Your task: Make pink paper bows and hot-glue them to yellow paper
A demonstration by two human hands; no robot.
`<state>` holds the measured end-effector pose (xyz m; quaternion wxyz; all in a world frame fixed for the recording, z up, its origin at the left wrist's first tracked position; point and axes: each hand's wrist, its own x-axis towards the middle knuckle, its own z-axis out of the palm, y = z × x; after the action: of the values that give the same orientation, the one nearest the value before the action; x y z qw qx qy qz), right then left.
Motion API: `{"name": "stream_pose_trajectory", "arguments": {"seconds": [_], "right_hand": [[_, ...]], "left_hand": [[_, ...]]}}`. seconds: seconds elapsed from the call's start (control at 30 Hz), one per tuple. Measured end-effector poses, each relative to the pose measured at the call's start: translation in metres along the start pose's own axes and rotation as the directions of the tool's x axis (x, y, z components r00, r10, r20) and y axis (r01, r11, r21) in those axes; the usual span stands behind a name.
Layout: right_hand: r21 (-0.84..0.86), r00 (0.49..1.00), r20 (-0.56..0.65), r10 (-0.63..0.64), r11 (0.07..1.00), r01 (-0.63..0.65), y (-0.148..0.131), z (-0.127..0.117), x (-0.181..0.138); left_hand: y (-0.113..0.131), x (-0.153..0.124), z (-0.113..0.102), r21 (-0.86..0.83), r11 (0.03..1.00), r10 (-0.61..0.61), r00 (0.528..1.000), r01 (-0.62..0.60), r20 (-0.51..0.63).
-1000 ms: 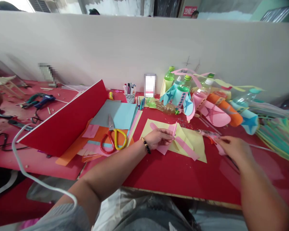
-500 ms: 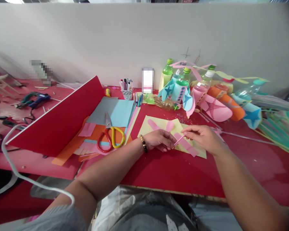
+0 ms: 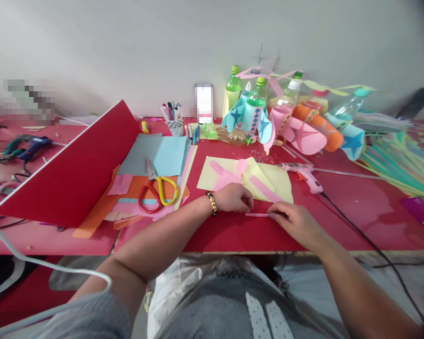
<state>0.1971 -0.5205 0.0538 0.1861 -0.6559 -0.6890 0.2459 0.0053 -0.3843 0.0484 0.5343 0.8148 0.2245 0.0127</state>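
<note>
A thin, narrow pink paper strip (image 3: pixel 257 215) lies low over the red tabletop, stretched between my two hands. My left hand (image 3: pixel 233 197), with a beaded bracelet on its wrist, is closed, its curled fingers at the strip's left end. The strip's right end is pinched by my right hand (image 3: pixel 294 222), thumb against fingers. Just behind the hands is a pale yellow paper sheet (image 3: pixel 205 175). Pink petal-shaped paper pieces (image 3: pixel 229 176) lie on it, partly hidden by my left hand. A pink glue gun (image 3: pixel 305 176) rests to the right of the sheet.
Scissors (image 3: pixel 159 190) with red and yellow handles lie left, on coloured papers (image 3: pixel 162 155). A leaning red board (image 3: pixel 70 174) stands farther left. Decorated plastic bottles (image 3: pixel 257 110), a pen cup (image 3: pixel 175 126) and a phone (image 3: pixel 204 103) line the wall. A black cord (image 3: pixel 367 240) crosses the right edge.
Both hands have come down and nearer to the table's front edge with the pink strip, now level rather than slanted. The view has shifted, leaving the glue gun uncovered.
</note>
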Motion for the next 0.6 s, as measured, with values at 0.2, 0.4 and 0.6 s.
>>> {"name": "stream_pose_trajectory", "arguments": {"seconds": [0.2,0.4,0.6], "right_hand": [[-0.114,0.998,-0.038,-0.056,0.992,0.051,-0.001,0.007,-0.004],[-0.139,0.997,-0.059,-0.056,0.989,0.048,0.002,0.010,-0.003],[-0.159,0.995,-0.086,-0.046,0.987,0.032,0.001,0.012,-0.003]], "left_hand": [[0.004,-0.001,0.007,0.206,0.976,0.082,0.994,-0.066,-0.070],[0.005,0.000,0.010,0.273,0.958,0.116,0.990,-0.090,-0.079],[0.005,0.000,0.014,0.318,0.943,0.132,0.987,-0.096,-0.092]]}}
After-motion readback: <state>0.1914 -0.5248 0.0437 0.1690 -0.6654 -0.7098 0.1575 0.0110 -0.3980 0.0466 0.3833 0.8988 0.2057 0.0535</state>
